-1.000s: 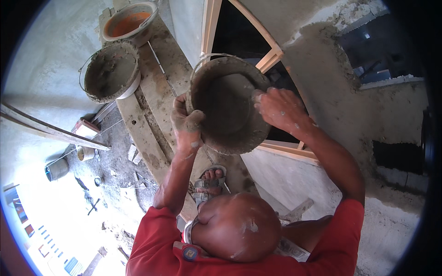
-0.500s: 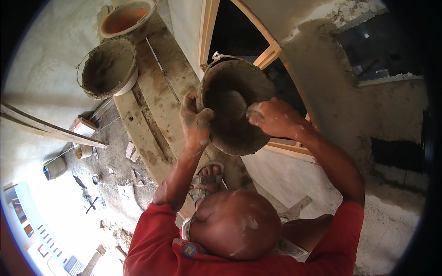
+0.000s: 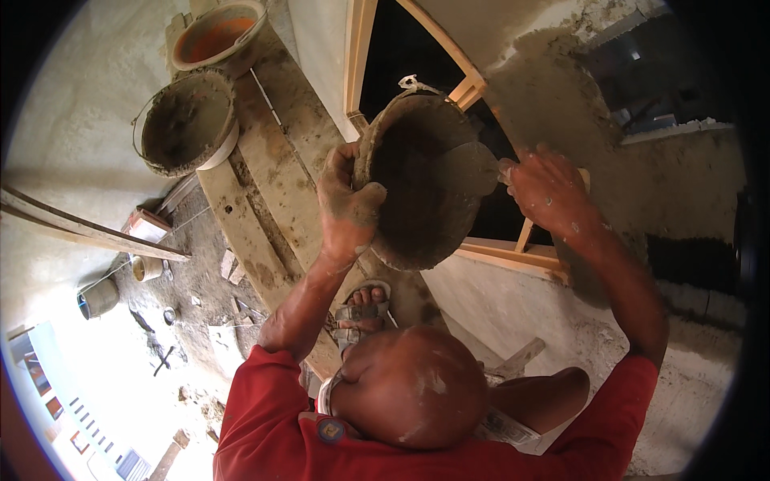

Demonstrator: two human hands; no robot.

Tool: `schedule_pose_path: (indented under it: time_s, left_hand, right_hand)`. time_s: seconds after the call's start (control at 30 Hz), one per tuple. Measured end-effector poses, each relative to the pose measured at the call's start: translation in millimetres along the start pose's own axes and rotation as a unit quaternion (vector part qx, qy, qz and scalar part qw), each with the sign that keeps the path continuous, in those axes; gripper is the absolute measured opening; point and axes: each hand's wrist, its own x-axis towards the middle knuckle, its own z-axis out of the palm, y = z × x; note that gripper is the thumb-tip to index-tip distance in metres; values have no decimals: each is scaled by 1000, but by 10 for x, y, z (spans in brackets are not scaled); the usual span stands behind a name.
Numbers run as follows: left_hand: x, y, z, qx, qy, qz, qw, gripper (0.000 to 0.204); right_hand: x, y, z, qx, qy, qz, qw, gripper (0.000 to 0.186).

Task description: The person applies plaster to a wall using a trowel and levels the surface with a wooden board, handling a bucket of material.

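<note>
My left hand (image 3: pixel 350 202) is closed around the left rim of a mortar-caked bucket (image 3: pixel 413 228), tilted so its dark inside faces up toward me. At the bucket's right rim lies the grey, rounded blade of a trowel (image 3: pixel 472 168). Its handle is in my right hand (image 3: pixel 552 191), whose fingers are wrapped round it just outside the rim. A pale handle end shows past the knuckles. A wire bail hangs at the bucket's far side. Whether mortar sits deep in the bucket cannot be told.
On the stained planks (image 3: pixel 309 152) stand a second bucket with grey mortar (image 3: pixel 188 120) and an orange-lined bucket (image 3: pixel 216 44). A wooden window frame (image 3: pixel 457 48) is beyond my bucket. My sandalled foot (image 3: pixel 361 313) rests on the planks. Debris and small pails (image 3: pixel 99 295) lie below left.
My right hand has moved right, drawing the trowel blade from the bucket's middle to its right rim. The bucket has shifted and tilted slightly, with my left hand still on it.
</note>
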Motion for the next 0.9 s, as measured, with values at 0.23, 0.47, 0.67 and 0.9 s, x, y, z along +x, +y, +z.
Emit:
schedule_pose_path:
  time_s: [0.23,0.47,0.67,0.9]
  left_hand:
    - [-7,138,214,-12,-12,-5,1000,46]
    - [-30,143,190,-12,-12,-15,1000,47]
    - [-56,285,219,-12,-27,-17,999,47]
    - [7,302,318,-50,-30,2,998,48]
  right_hand:
    - [-45,-156,381,136,-104,24,985,31]
    - [-284,-305,607,355,-17,62,933,38]
    - [-531,-223,956,338,121,61,931,38]
    - [-606,-92,584,295,108,96,944,39]
